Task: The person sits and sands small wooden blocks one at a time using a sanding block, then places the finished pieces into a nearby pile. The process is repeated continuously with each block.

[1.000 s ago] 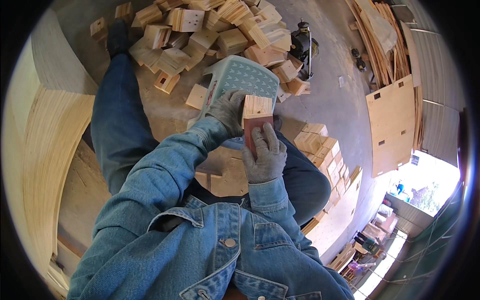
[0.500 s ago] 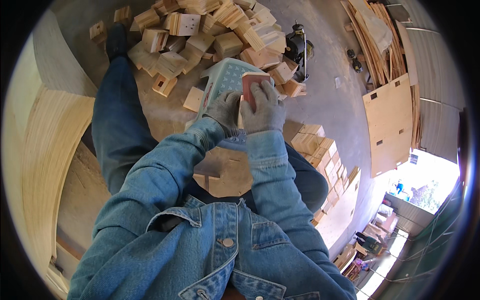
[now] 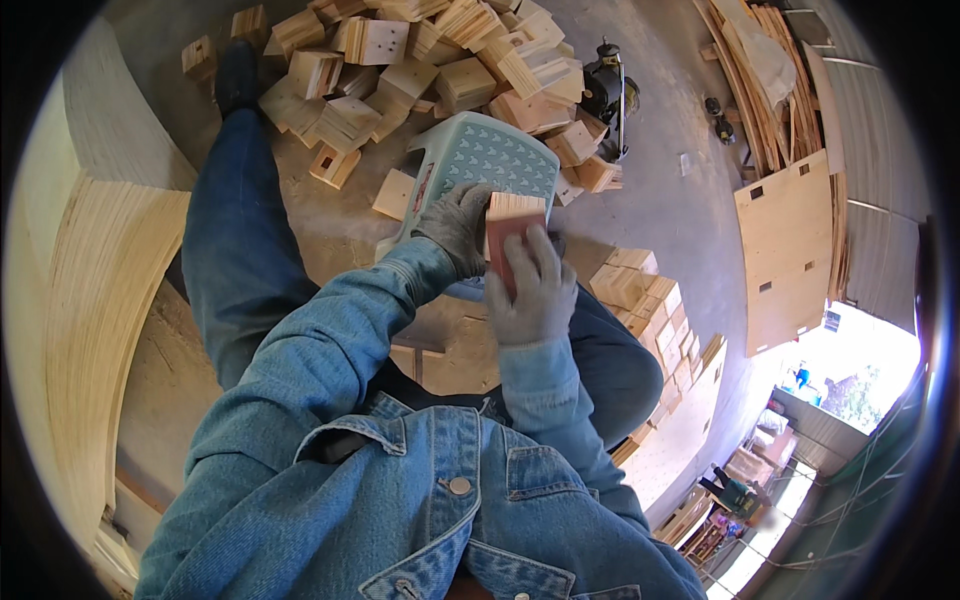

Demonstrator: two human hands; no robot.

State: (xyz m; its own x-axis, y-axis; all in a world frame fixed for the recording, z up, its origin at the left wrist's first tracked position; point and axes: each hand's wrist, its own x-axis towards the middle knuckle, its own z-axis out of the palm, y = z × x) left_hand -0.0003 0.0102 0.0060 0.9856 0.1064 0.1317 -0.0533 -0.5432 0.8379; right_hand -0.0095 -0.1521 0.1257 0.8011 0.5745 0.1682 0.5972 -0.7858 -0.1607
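Observation:
Both my hands wear grey gloves and are close together over a pale green plastic stool (image 3: pixel 497 150). My left hand (image 3: pixel 456 228) is closed on the left side of a small plywood block (image 3: pixel 517 204), whose layered pale edge faces up. My right hand (image 3: pixel 537 292) presses a reddish-brown sanding block (image 3: pixel 507 236) against the plywood block, its fingers bent over the reddish surface. The lower part of the plywood block is hidden behind the sanding block and my right hand.
A heap of loose plywood blocks (image 3: pixel 465 85) lies beyond the stool. More blocks (image 3: pixel 655 310) are stacked in rows by my right knee. A black tool (image 3: pixel 608 95) stands right of the heap. Large curved plywood sheets (image 3: pixel 80 330) rise at left; boards (image 3: pixel 790 250) lean at far right.
My right hand has drawn the sanding block toward me, down along the plywood block, uncovering its layered far edge. My left hand has barely moved.

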